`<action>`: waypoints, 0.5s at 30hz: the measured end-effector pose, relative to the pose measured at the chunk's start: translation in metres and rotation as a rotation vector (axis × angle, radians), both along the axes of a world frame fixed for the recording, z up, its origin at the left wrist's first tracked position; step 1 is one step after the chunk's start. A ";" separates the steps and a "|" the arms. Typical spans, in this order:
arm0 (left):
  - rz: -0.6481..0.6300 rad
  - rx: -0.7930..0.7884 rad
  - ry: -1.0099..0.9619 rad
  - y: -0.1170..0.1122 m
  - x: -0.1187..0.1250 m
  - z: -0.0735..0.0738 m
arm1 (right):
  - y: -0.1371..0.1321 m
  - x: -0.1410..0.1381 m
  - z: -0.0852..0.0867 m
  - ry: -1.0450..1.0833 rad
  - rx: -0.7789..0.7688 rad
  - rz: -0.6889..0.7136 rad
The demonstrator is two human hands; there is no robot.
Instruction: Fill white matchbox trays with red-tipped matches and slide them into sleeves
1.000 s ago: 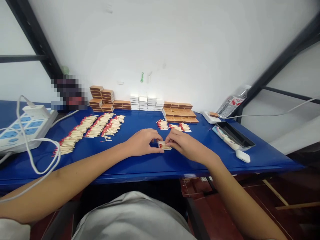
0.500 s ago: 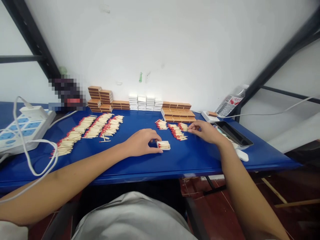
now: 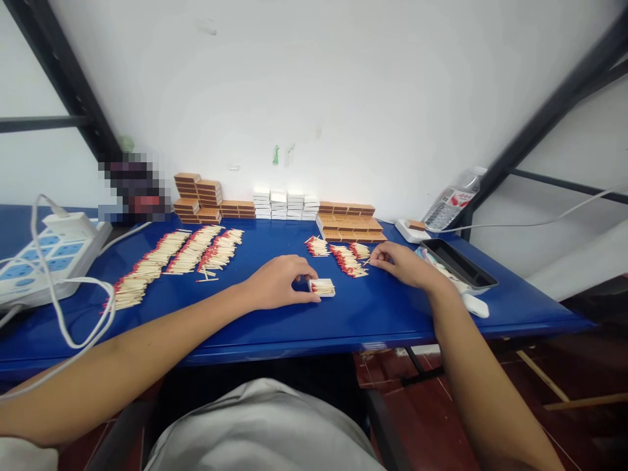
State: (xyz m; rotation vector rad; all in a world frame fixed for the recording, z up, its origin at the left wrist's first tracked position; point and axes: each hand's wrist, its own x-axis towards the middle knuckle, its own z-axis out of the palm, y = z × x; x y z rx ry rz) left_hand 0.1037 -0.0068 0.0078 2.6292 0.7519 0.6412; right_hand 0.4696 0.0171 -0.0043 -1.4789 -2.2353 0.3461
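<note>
We show our left hand, its grip clamped on the match tray mid-surface, while at two o'clock our right hand touches loose matches, grip closure indiscernible.

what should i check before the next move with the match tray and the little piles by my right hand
1. Match tray steadied: ok. The left hand has its fingers at the tray's left end, and the tray lies flat on the blue table.
2. Room left in the tray: cannot tell. Red-tipped matches lie in it, but the fill level is too small to read.
3. Right hand at the supply: ok. Its fingers reach the rightmost small pile of matches.
4. Matches actually gripped: cannot tell. The fingertips hide them.
5. Tray clear of the table's near edge: ok. It sits well back from it.
</note>
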 end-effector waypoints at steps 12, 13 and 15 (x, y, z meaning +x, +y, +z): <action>0.009 -0.009 -0.004 -0.001 0.000 0.001 | -0.002 -0.002 0.000 -0.071 -0.048 -0.046; 0.007 -0.006 -0.004 -0.001 0.000 0.001 | -0.003 -0.003 0.001 -0.085 -0.055 -0.046; 0.005 0.004 -0.002 -0.001 0.000 0.001 | -0.007 -0.006 0.004 -0.104 -0.057 -0.036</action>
